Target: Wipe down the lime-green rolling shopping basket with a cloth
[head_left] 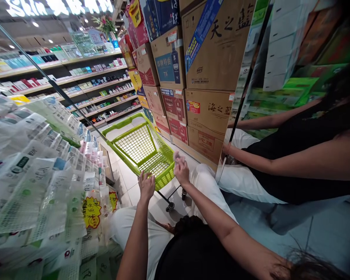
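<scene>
A lime-green shopping cart (135,144) with mesh sides stands low in front of me on small black wheels; nothing shows inside its basket. My left hand (146,186) rests at the cart's near left edge, its fingers curled over the rim. Close to the near right corner, my right hand (181,171) is closed, with the wrist bent up. A blurred, pinkish crumpled patch (179,156) shows at its fingertips, and I cannot make out what it is.
Hanging plastic packs (46,186) with yellow price tags (91,212) crowd the left. Stacked cartons (208,105) line the right, beside a mirror (268,163) reflecting arms and clothing. Shelves of small boxes (99,83) stand beyond the cart. White floor tiles (134,196) show around it.
</scene>
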Demonstrator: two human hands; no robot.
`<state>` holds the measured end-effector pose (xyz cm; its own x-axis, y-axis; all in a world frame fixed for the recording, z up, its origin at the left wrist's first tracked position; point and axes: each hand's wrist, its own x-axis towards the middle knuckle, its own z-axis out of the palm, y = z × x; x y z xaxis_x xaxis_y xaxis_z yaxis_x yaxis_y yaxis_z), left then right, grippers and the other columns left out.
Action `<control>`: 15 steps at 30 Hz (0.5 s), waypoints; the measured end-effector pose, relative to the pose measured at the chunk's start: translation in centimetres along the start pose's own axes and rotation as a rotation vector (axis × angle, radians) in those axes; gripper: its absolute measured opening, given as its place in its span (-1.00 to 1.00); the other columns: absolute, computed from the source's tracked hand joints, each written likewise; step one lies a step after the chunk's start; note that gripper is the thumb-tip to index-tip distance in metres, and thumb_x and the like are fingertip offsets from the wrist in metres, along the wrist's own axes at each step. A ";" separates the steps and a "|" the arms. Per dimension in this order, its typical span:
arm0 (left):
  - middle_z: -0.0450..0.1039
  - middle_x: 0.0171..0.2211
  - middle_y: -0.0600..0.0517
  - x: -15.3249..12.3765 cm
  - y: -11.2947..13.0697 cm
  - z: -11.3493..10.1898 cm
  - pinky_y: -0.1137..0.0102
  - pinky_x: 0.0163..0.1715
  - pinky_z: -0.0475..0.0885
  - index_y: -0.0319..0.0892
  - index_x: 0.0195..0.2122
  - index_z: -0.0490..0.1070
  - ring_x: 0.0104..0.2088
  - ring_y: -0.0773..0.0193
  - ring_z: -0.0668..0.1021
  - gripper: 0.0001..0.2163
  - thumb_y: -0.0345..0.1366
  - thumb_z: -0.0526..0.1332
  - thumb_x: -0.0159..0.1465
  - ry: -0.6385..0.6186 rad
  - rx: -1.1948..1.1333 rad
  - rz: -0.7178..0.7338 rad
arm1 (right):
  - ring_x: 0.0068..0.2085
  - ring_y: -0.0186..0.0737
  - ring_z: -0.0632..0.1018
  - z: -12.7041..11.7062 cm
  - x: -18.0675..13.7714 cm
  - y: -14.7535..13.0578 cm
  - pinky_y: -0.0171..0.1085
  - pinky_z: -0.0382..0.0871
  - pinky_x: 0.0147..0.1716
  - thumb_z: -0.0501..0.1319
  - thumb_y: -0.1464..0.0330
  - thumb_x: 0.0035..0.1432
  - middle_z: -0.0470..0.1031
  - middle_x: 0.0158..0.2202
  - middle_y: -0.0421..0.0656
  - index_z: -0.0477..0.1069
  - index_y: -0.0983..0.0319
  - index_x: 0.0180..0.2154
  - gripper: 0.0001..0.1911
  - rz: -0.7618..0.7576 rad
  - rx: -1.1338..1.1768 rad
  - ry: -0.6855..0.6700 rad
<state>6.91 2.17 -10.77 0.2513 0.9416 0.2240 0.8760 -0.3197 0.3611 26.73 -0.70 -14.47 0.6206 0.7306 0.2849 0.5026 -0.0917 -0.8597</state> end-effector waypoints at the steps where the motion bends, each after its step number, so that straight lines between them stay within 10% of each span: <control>1: 0.54 0.13 0.01 0.0 0.1 0.2 0.00 0.41 0.11 -0.05 -0.43 0.57 0.45 0.00 0.12 -0.57 -0.18 -0.03 0.45 0.011 -0.007 0.006 | -0.04 -0.10 0.56 0.0 -0.9 -0.3 -0.21 0.47 -0.04 0.02 0.44 0.34 0.50 0.10 0.06 0.49 0.17 0.20 -0.51 -0.077 -0.042 -0.085; 6: 0.54 0.07 -0.02 -0.4 0.2 0.6 0.09 0.45 0.09 -0.05 -0.45 0.57 0.43 0.05 0.12 -0.56 -0.18 -0.03 0.45 0.036 -0.044 0.059 | -0.09 -0.12 0.58 0.2 -3.8 -0.9 -0.24 0.48 -0.09 0.06 0.50 0.30 0.46 0.13 0.03 0.48 0.05 0.23 -0.45 -0.292 -0.208 -0.272; 15: 0.52 0.09 0.01 -0.6 0.5 1.1 0.07 0.43 0.11 -0.04 -0.42 0.56 0.41 0.05 0.14 -0.57 -0.15 -0.04 0.47 0.022 -0.075 0.081 | -0.21 -0.12 0.60 -2.8 1.4 -1.0 -0.21 0.46 -0.16 0.04 0.45 0.31 0.51 0.08 0.01 0.31 0.04 0.37 -0.36 -0.082 -0.385 -0.289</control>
<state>7.69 1.51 -11.73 0.3100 0.9103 0.2743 0.8196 -0.4021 0.4081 28.77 -1.50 -11.97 0.4042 0.8990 0.1688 0.7630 -0.2296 -0.6043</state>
